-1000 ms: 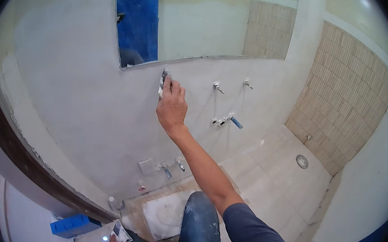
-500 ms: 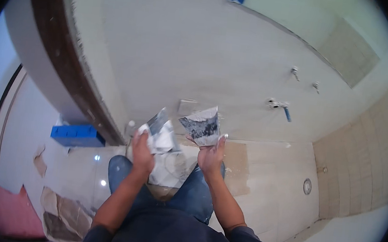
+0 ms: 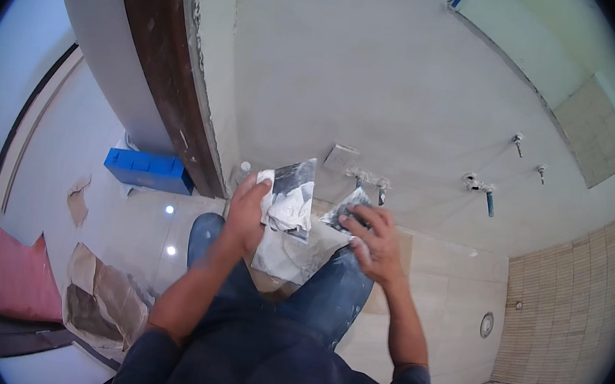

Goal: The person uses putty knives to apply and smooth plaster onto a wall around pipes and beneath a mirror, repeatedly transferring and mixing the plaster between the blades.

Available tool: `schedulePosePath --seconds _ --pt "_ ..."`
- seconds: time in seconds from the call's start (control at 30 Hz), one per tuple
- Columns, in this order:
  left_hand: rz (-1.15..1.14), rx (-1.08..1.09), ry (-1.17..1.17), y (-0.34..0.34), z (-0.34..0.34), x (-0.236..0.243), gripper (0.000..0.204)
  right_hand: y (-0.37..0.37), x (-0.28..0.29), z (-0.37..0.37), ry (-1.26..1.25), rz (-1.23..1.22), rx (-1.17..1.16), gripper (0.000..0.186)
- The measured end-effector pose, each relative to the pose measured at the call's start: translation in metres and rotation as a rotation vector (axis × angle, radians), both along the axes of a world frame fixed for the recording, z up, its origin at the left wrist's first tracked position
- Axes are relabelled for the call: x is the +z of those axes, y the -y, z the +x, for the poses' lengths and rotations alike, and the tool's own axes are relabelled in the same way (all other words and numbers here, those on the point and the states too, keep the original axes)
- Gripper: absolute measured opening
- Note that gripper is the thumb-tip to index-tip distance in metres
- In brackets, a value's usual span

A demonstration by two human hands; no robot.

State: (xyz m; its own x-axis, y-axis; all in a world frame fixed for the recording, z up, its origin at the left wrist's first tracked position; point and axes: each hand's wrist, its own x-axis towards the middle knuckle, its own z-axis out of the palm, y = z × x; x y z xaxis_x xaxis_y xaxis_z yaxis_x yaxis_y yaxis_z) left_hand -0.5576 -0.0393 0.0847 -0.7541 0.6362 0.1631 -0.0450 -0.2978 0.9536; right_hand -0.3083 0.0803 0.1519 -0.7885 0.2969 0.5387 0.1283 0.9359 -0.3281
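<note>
My left hand (image 3: 246, 215) is closed on the edge of a flat metal putty blade (image 3: 301, 174). A thick lump of white putty (image 3: 289, 209) lies on that blade's face. To its right, my right hand (image 3: 379, 246) grips a second metal blade (image 3: 351, 203), smeared with white, its fingers spread over the face and its thumb beneath. A small gap separates the two blades. Below them, between my knees, is a pale, putty-smeared surface (image 3: 286, 256); its lower part is hidden, and I cannot make out its kind.
Ahead rises a grey plastered wall (image 3: 321, 66) with pipe stubs (image 3: 480, 186) and a small box fitting (image 3: 342, 157). A dark wooden door frame (image 3: 159, 49) and a blue toolbox (image 3: 149, 169) are at left. Crumpled brown paper (image 3: 102, 294) lies lower left; a floor drain (image 3: 487, 325) is at right.
The view has turned left. My right hand has rolled over, so its back now faces up and its blade tips away. The left blade now stands more upright, showing its putty.
</note>
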Motion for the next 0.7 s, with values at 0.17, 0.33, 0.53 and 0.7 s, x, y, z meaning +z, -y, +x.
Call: schedulePosePath --seconds 0.17,0.33,0.53,0.7 --pt "-0.249 -0.575 0.531 0.005 -0.024 0.035 0.036 0.0 0.059 -0.002 0.229 0.174 0.228 0.039" --pt "-0.286 -0.654 0.494 0.002 -0.02 0.039 0.028 0.017 0.066 -0.025 0.387 0.254 0.328 0.035" --pt "-0.15 -0.469 0.562 0.008 -0.051 -0.01 0.03 -0.005 0.047 -0.006 0.349 -0.027 0.209 0.034" --pt "-0.11 -0.378 0.489 0.031 -0.084 -0.091 0.037 -0.05 0.048 0.015 -0.423 -1.0 -0.021 0.045"
